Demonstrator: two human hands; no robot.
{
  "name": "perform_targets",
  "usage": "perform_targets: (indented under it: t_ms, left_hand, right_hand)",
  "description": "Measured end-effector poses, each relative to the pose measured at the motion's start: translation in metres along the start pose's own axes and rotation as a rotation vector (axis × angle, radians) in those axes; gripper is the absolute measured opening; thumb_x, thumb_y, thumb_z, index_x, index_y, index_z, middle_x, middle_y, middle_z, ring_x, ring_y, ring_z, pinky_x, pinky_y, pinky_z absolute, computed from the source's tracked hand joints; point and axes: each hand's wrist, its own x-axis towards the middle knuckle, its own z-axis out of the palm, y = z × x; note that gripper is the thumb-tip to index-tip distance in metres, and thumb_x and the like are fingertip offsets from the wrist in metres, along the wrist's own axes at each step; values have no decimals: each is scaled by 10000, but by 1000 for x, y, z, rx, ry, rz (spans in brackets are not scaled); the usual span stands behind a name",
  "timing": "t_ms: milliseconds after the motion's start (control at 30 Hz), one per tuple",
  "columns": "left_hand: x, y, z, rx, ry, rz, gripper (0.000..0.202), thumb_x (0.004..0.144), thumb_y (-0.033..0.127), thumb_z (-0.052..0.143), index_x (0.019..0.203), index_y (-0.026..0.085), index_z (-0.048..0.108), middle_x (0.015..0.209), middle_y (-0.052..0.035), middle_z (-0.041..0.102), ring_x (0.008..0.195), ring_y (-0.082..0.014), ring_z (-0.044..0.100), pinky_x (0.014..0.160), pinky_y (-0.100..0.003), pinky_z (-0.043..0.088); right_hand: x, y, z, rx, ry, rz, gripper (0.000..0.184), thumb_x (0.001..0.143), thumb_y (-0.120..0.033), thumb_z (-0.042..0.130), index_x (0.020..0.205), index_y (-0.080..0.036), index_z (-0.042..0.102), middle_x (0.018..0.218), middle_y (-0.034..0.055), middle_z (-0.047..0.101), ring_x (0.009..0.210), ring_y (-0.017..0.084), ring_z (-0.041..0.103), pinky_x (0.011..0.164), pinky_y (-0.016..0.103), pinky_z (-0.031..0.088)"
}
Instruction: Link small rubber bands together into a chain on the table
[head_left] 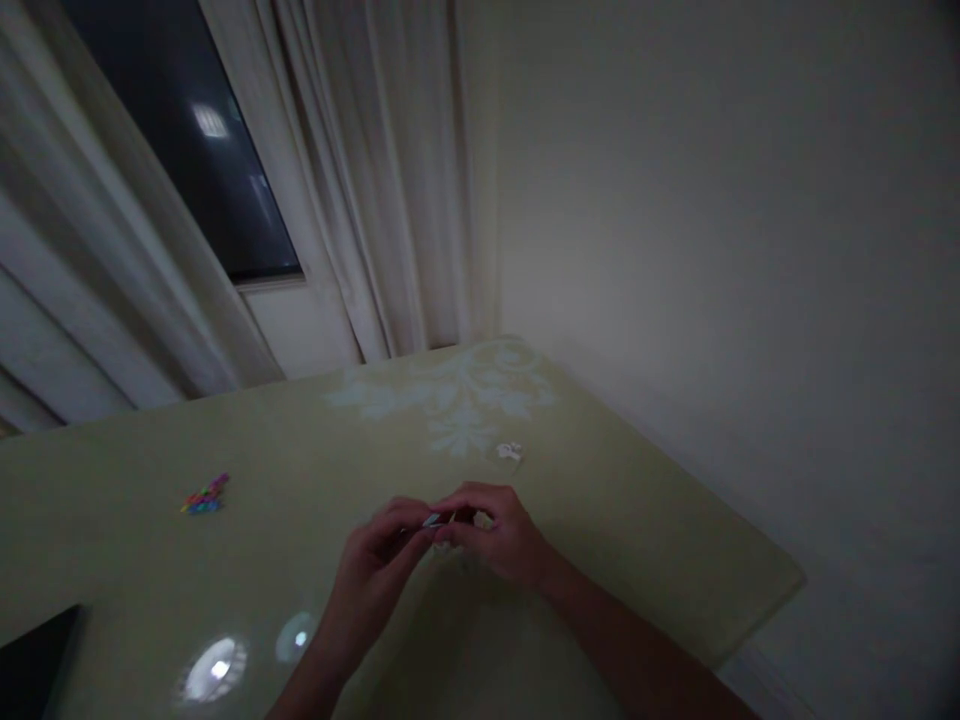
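Observation:
My left hand [379, 560] and my right hand [502, 535] meet just above the table, thumbs and fingertips close together. Between the left fingertips is a small pale bluish piece [430, 520], too small and dim to name. The right hand is closed too, its thumb and fingers curled around a small cream-coloured piece [484, 520] that is partly hidden. Whether the two pieces are joined I cannot tell. Beyond the right hand, a small whitish cut-out scrap [510, 452] lies on the table.
A pile of small bright multicoloured pieces [204, 497] lies on the glossy greenish table [285, 470] to the left. The corner of a dark flat object [37, 660] shows at lower left. Curtains [390, 180] and a wall [712, 250] border the table.

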Motion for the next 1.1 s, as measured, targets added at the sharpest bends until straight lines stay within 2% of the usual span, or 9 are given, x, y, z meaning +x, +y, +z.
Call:
perform_targets:
  t_ms: [67, 133, 333, 467, 567, 767, 900, 1100]
  left_hand:
    - [0, 2, -6, 43, -74, -41, 115, 917, 305, 752, 975, 250, 835, 972, -65, 769, 918, -191, 737, 821, -265, 595]
    - [-5, -1, -10, 69, -97, -78, 132, 928, 314, 739, 992, 255, 838, 991, -72, 781, 921, -194, 742, 824, -262, 599]
    - [-31, -20, -9, -5, 22, -186, 100, 894, 320, 772, 961, 271, 827, 966, -52, 802, 898, -202, 763, 795, -246, 622]
    - [-41, -19, -8, -52, 37, -277, 96, 885, 335, 777, 904, 254, 825, 926, -56, 806, 882, -210, 769, 782, -239, 626]
    - [-46, -19, -8, -90, 48, -361, 125, 882, 364, 780, 898, 248, 824, 865, -52, 805, 804, -199, 764, 740, -230, 622]
    - [-51, -19, -5, -173, 13, -496, 184, 908, 412, 754, 906, 235, 802, 763, -36, 773, 728, -179, 729, 702, -220, 592]
    - [-46, -13, -3, -220, 4, -527, 196, 917, 422, 744, 870, 234, 776, 763, -21, 741, 746, -168, 702, 707, -210, 567]
    - [-41, -7, -4, -269, -60, -474, 255, 919, 445, 732, 801, 221, 762, 753, -25, 693, 729, -165, 650, 700, -224, 541]
  right_hand:
    - [-3, -2, 3, -27, 21, 22, 239, 899, -400, 812, 1076, -242, 839, 812, 36, 753, 700, 142, 640, 668, 254, 476]
    - [-6, -5, 7, -81, 34, 39, 200, 921, -375, 792, 1059, -239, 842, 802, 35, 750, 709, 142, 644, 674, 252, 476]
    - [-17, -10, 20, -168, 14, 8, 170, 956, -334, 759, 1044, -208, 831, 803, 50, 751, 725, 147, 667, 684, 248, 501]
    - [-22, -10, 24, -191, 44, -40, 126, 966, -290, 748, 1034, -212, 820, 822, 53, 743, 739, 149, 679, 690, 247, 526]
    - [-24, -9, 23, -219, 43, -63, 94, 976, -254, 729, 1023, -211, 799, 818, 45, 723, 730, 143, 668, 680, 241, 529]
    - [-26, -12, 22, -296, 18, -94, 63, 1001, -189, 663, 1022, -194, 722, 837, 37, 689, 750, 138, 642, 688, 240, 511]
    - [-29, -15, 25, -344, 13, -69, 49, 1006, -182, 629, 1014, -198, 675, 836, 32, 673, 765, 149, 612, 695, 256, 493]
    - [-30, -19, 28, -243, 56, 36, 71, 1003, -202, 617, 968, -213, 677, 821, 32, 649, 759, 160, 605, 679, 271, 493]
